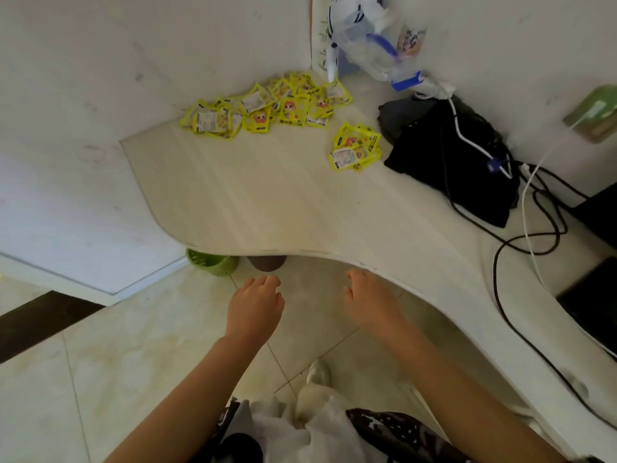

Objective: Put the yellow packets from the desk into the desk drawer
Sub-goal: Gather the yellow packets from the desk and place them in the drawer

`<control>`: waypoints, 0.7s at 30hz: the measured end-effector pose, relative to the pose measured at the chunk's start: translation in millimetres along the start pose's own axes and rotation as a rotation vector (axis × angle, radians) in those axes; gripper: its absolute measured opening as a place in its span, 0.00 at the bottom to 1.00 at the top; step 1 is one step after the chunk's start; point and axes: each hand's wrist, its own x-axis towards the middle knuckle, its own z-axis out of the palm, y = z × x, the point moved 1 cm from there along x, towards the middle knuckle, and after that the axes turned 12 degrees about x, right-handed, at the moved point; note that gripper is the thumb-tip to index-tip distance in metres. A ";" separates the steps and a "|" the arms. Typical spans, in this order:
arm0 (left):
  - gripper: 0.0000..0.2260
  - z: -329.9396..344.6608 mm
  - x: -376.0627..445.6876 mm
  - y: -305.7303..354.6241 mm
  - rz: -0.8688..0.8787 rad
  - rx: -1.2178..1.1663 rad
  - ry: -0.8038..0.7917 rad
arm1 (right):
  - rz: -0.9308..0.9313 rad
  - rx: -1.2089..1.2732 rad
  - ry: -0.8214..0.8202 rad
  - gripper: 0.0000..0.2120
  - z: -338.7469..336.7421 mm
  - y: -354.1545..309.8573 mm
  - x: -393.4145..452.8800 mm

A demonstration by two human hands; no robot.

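Yellow packets: two groups, both on the worktop (283, 202), none in either hand. Larger scatter (267, 106) lies along the far edge, up against the wall, in the corner region; packets overlap, some face up with an orange cartoon print, some showing a white label side. Smaller pile (355, 147) sits apart from it, nearer the right, a few packets stacked, just beside a black cloth bundle (457, 155).

Drawer: not discernible in this view.

Left hand (255, 305): palm down, fingers loosely extended, holding nothing. It hangs over the tiled floor (117, 362), just short of the worktop's curved front edge, not touching it.

Right hand (370, 300): palm down, fingers relaxed and slightly spread, holding nothing. Fingertips sit at the curved front edge; whether they touch it cannot be told. Both hands are well apart from the packets.

Surroundings: worktop pale, wood-grained, with a concave front edge. Black and white cables (531, 212) run over the cloth bundle and along the right side of the worktop. A clear plastic bag with blue parts (377, 45) stands in the back corner by the wall. A green perforated basket (212, 260) is on the floor, partly under the worktop edge, with a dark round object (267, 262) beside it.
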 end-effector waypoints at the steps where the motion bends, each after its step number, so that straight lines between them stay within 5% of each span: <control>1: 0.12 -2.8 14.9 5.3 0.004 -0.004 0.002 | -0.012 -0.012 0.001 0.14 -8.2 2.1 14.9; 21: 0.12 -39.4 298.1 53.7 0.244 0.017 -0.076 | 0.108 0.010 0.127 0.16 -127.4 6.4 260.0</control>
